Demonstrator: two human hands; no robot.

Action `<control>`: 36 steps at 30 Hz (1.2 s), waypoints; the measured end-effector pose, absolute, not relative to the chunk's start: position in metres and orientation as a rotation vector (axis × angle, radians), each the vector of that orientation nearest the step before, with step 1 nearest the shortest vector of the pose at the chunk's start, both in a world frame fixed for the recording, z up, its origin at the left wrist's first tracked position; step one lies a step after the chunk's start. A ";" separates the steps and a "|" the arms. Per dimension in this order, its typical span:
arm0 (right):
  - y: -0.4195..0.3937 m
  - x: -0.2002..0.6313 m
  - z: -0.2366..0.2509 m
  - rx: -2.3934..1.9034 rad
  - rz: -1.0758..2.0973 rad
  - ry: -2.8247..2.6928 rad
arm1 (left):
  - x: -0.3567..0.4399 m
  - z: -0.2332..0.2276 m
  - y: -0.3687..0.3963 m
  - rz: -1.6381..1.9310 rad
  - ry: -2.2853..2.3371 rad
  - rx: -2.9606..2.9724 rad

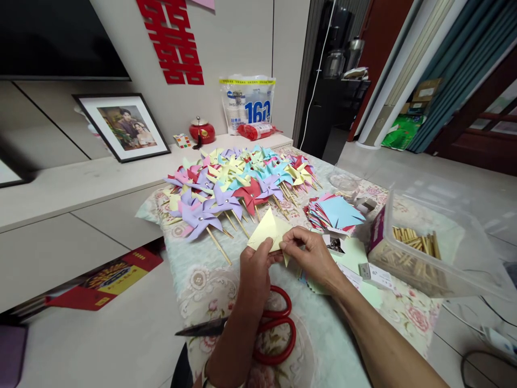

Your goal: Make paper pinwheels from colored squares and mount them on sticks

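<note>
A pale yellow paper sheet [270,227], partly folded with a corner standing up, is held above the table between both hands. My left hand [260,264] grips its lower left edge, thumb on top. With fingers pinched, my right hand [305,250] holds its right corner. Beneath my left forearm lie red-handled scissors [278,339], blades toward the left. Just beyond the sheet is a large pile of finished paper pinwheels [250,191] on sticks, in purple, red, yellow, blue and pink. Right of my right hand sits a small open box [335,244] of dark, shiny small pieces.
Cut coloured paper squares [341,211] are stacked at the right. A clear plastic bin [436,269] with short wooden sticks stands at the table's right edge. Small white boxes [375,275] lie beside it. Behind, a cabinet top [81,180] bears a framed photo [125,129] and a red jar [202,132].
</note>
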State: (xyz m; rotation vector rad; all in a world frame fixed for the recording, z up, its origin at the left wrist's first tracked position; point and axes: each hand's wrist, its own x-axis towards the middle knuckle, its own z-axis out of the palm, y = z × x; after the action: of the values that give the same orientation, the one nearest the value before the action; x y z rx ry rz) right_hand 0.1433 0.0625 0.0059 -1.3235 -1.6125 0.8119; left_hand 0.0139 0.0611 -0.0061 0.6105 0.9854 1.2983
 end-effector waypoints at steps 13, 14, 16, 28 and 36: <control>0.062 0.145 0.005 -1.415 0.870 -1.575 | 0.002 0.018 0.053 1.204 1.024 0.723; 0.062 0.145 0.006 -1.409 0.874 -1.572 | 0.003 0.016 0.054 1.212 1.012 0.708; 0.062 0.145 0.007 -1.383 0.877 -1.566 | 0.008 0.011 0.056 1.250 0.978 0.654; 0.062 0.143 -0.001 -1.197 0.542 -1.793 | 0.012 -0.002 0.062 1.398 0.963 0.542; 0.062 0.143 -0.001 -1.051 0.429 -1.916 | 0.014 0.002 0.065 1.454 0.996 0.445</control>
State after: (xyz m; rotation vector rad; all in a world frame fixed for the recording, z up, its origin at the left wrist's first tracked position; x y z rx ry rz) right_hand 0.1428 0.0616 -0.0006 -1.0506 -1.9160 0.4290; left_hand 0.0136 0.0648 0.0018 0.4450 0.9964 1.4543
